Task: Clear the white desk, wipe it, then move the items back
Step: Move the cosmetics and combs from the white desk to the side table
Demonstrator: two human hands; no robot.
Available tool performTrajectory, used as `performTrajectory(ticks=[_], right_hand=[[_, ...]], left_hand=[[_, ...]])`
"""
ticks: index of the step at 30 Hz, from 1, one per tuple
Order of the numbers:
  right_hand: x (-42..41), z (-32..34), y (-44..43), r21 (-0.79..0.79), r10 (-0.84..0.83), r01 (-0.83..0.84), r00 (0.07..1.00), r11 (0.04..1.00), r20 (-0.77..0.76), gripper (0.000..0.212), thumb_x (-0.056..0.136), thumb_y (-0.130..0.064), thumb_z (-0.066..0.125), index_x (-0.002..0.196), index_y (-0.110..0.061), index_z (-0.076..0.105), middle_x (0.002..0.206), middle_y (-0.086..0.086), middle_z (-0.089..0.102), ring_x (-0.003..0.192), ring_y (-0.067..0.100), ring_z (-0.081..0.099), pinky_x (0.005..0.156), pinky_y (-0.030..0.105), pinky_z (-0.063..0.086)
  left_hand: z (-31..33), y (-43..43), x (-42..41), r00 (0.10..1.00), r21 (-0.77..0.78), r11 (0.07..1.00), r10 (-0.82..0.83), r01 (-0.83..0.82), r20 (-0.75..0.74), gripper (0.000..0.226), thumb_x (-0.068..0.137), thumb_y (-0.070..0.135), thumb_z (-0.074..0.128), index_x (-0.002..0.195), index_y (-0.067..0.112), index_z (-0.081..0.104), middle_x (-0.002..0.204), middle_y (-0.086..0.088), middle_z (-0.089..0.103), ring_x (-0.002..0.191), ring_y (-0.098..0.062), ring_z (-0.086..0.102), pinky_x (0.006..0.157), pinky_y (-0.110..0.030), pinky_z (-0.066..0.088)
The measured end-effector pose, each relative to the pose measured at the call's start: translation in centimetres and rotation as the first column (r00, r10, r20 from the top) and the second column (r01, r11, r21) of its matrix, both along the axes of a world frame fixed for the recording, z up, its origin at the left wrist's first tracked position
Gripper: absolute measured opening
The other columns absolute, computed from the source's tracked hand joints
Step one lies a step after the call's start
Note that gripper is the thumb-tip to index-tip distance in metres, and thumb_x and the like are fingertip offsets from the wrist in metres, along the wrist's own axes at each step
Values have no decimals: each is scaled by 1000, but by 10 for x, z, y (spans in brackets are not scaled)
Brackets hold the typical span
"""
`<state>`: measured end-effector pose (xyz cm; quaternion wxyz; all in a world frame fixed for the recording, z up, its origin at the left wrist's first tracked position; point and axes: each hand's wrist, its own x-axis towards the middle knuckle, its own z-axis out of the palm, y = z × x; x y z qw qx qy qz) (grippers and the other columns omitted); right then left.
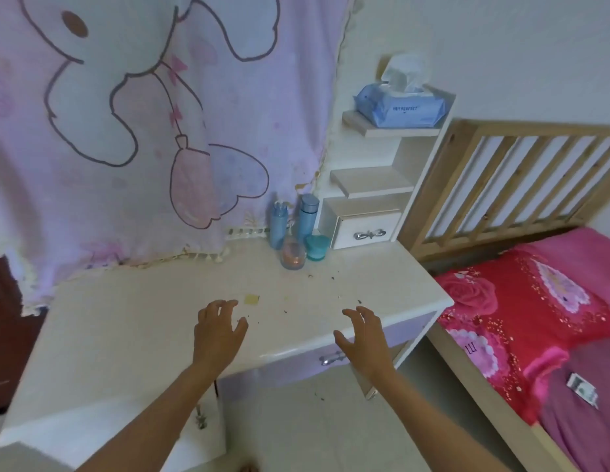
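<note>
Both hands, left hand (218,330) and right hand (363,335), hover spread, empty. At twelve o'clock on the bench (143,318), the glass jar (292,255) looks fragile, slippery; grip its sides.

The white desk (133,335) has a smooth, faintly glossy top speckled with dark crumbs. Two blue bottles (293,221) at the far side look like glossy plastic. The bed rail (521,172) on the right is bare wood; the hanging (126,131) is soft matt cloth.
</note>
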<state>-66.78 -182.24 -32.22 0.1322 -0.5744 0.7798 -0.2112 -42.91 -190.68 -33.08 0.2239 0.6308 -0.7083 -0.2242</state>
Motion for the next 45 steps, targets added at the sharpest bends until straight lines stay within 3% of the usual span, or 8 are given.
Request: performTrajectory(ticks=[9, 17, 22, 25, 31, 38, 45], right_hand=[[-30, -4, -119, 20, -74, 74, 997, 997, 14, 48, 88, -32, 56, 131, -16, 44, 140, 5, 40, 129, 21, 34, 107, 28, 27], [-72, -33, -188, 84, 9, -17, 995, 996, 97, 47, 88, -28, 56, 132, -17, 44, 137, 4, 43, 123, 17, 38, 98, 18, 31], [-93, -42, -246, 74, 134, -143, 984, 987, 117, 50, 87, -29, 59, 132, -14, 42, 138, 5, 43, 127, 19, 37, 103, 23, 31], [-101, -50, -273, 49, 216, -224, 967, 973, 131, 50, 84, -25, 63, 128, -10, 45, 136, 10, 43, 123, 24, 40, 102, 25, 34], [-110, -70, -303, 73, 320, -332, 937, 940, 138, 50, 82, -27, 63, 127, -14, 44, 139, 9, 33, 124, 25, 36, 98, 29, 39], [-108, -80, -320, 99, 374, -391, 914, 915, 153, 58, 79, -28, 66, 130, -19, 42, 134, 8, 37, 119, 25, 38, 97, 29, 36], [-109, -85, -324, 92, 379, -401, 905, 911, 192, 59, 77, -25, 68, 130, -19, 43, 128, 8, 39, 116, 23, 37, 95, 26, 36]], left_hand=[[-6, -120, -63, 994, 39, 994, -105, 107, -40, 42, 90, 22, 51, 130, 12, 45, 135, -9, 43, 123, -27, 37, 100, -35, 32], [-36, -160, -114, 986, 131, 980, -157, 148, 56, 50, 92, 30, 47, 138, 17, 33, 143, -5, 35, 128, -21, 34, 103, -30, 30], [-39, -190, -153, 985, 167, 981, -122, 102, 118, 58, 89, 34, 52, 140, 20, 28, 142, -1, 35, 125, -17, 38, 102, -25, 33], [-43, -206, -172, 963, 175, 979, -140, 100, 230, 63, 87, 37, 54, 141, 19, 27, 141, -1, 35, 121, -20, 38, 99, -26, 36], [-55, -213, -185, 951, 172, 985, -54, 1, 305, 67, 80, 39, 60, 138, 20, 33, 140, -3, 35, 123, -24, 37, 99, -30, 37], [-63, -222, -192, 956, 208, 978, -38, -24, 290, 74, 79, 45, 60, 141, 25, 26, 148, -2, 24, 129, -23, 30, 103, -31, 32], [-72, -226, -195, 961, 191, 981, -15, -40, 277, 75, 76, 45, 63, 140, 27, 26, 144, -1, 29, 126, -23, 33, 102, -31, 32]])
